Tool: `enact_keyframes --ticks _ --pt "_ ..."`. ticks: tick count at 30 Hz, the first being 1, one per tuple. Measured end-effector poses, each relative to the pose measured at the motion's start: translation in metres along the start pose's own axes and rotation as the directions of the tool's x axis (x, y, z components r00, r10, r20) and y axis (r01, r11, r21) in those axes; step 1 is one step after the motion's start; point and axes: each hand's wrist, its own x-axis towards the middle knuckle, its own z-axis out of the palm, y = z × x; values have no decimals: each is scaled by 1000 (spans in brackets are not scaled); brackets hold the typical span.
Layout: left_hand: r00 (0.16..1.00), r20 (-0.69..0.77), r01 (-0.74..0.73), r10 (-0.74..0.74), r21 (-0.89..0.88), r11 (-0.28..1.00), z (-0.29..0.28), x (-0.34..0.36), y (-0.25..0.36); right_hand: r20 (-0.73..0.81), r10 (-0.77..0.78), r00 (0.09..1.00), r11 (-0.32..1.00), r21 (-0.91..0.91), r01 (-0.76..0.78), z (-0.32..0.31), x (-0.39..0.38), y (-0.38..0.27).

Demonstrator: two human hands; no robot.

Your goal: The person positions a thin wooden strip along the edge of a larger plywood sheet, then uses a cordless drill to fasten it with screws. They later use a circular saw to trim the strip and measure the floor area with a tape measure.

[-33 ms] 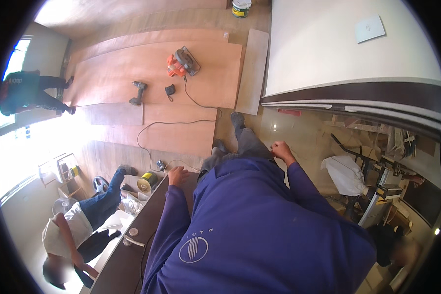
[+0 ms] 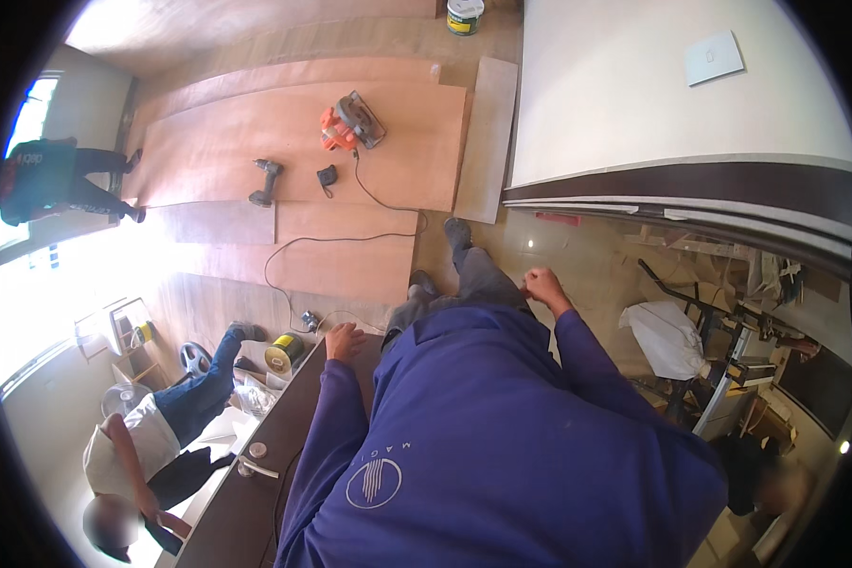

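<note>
My left hand (image 2: 345, 342) is beside the top end of a dark brown door (image 2: 246, 511). Its fingers are apart and I see nothing in them; whether it touches the door I cannot tell. Next to my right thigh hangs my right hand (image 2: 542, 285), its fingers curled closed. What they hold, if anything, is hidden. Ahead of my feet lie large reddish-brown wood sheets (image 2: 227, 133). On them rest an orange and grey circular saw (image 2: 350, 121), a cordless drill (image 2: 266, 182) and a small dark tape measure (image 2: 327, 176).
A black cord (image 2: 341, 234) runs from the saw across the sheets. At lower left a person (image 2: 131, 450) bends beside the door, near a spool-shaped tin (image 2: 283, 353). Another person (image 2: 47, 175) stands far left. A white bag (image 2: 665, 339) and a ladder (image 2: 729, 383) are at right.
</note>
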Motion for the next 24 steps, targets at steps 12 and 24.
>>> enact_keyframes --ticks 12,24 --pt "993 -56 -114 107 -154 981 101 -5 53 119 43 992 986 156 -62 -107 82 -59" --pt "530 198 -759 825 545 357 131 23 -26 186 167 968 986 -32 -164 -125 73 -56"
